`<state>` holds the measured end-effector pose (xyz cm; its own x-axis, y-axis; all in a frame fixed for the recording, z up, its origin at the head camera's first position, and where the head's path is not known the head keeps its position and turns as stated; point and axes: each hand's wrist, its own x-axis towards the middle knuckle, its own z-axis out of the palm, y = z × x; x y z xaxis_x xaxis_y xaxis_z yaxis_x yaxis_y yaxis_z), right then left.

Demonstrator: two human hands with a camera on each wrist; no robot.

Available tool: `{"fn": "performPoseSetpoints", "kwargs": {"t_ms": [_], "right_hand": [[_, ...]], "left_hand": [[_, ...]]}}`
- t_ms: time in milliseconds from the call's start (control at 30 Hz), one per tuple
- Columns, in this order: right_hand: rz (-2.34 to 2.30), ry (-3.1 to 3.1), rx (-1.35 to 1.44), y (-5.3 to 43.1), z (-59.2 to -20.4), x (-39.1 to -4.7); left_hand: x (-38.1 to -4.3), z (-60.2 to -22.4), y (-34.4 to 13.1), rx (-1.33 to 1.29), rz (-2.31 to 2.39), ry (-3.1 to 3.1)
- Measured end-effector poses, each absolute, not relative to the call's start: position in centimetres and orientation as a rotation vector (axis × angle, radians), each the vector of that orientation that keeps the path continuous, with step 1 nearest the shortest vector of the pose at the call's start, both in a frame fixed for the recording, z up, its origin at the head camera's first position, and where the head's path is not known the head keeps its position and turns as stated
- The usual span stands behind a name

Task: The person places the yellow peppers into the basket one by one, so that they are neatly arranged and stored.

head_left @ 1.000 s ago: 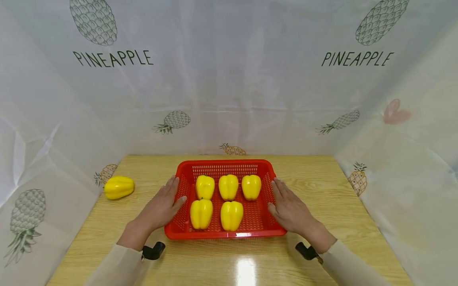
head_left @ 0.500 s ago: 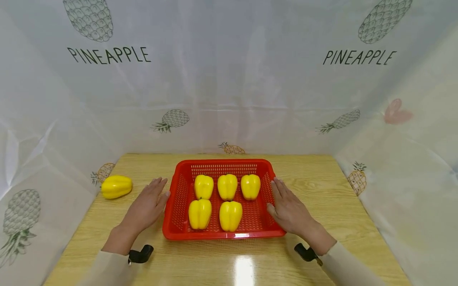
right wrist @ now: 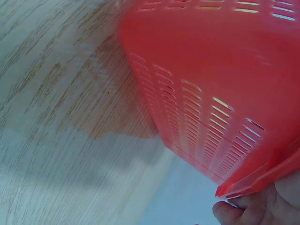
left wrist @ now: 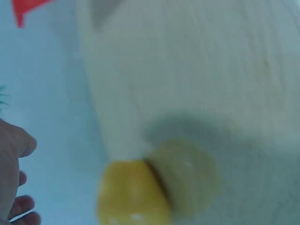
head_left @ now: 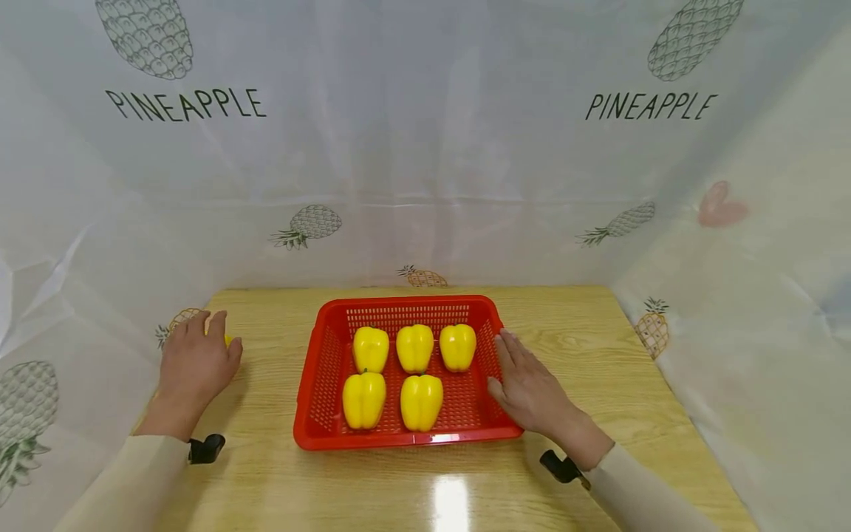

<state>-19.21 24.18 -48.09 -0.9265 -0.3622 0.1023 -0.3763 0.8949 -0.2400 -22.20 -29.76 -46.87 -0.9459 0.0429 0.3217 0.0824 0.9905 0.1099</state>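
Note:
My left hand (head_left: 197, 362) hovers at the table's left side, its fingers spread and slightly bent over a yellow bell pepper (left wrist: 131, 194). From the head view the hand hides nearly all of that pepper. In the left wrist view the fingers (left wrist: 14, 164) are apart from it, with nothing between them. A red plastic basket (head_left: 359, 442) with slotted walls stands mid-table, holding several yellow bell peppers (head_left: 422, 403) in two rows. My right hand (head_left: 532, 388) rests along its right rim, fingers straight and thumb toward the inside. Fingertips (right wrist: 227, 211) show right at the rim's corner.
The wooden table (head_left: 372, 488) carries the basket, and a glare spot lies near its front. A pale curtain (head_left: 425, 162) printed with pineapples encloses the table at the back and both sides. A black strap mount (head_left: 206, 448) sits at my left wrist.
My left hand has let go of the basket's left rim and moved left to the lone pepper. The right hand stays at the right rim. The head view has shifted slightly.

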Motion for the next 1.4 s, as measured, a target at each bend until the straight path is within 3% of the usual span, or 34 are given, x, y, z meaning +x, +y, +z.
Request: {"fn": "performPoseSetpoints", "kwargs": {"t_ms": [300,867,1400], "right_hand": [[0.388,-3.019,0.574,24.1,-48.0,-19.2],[0.402,-3.002,0.572,24.1,-48.0,-19.2],[0.440,-3.005,0.569,24.0,-48.2,-19.3]], "left_hand": [[-22.8,-49.9,-33.1,0.097,-0.163,-2.884],[-23.1,-51.2,-34.0,0.075,-0.142,-2.957],[-22.8,-53.0,-31.4,-0.359,-0.261,-2.733]]}}
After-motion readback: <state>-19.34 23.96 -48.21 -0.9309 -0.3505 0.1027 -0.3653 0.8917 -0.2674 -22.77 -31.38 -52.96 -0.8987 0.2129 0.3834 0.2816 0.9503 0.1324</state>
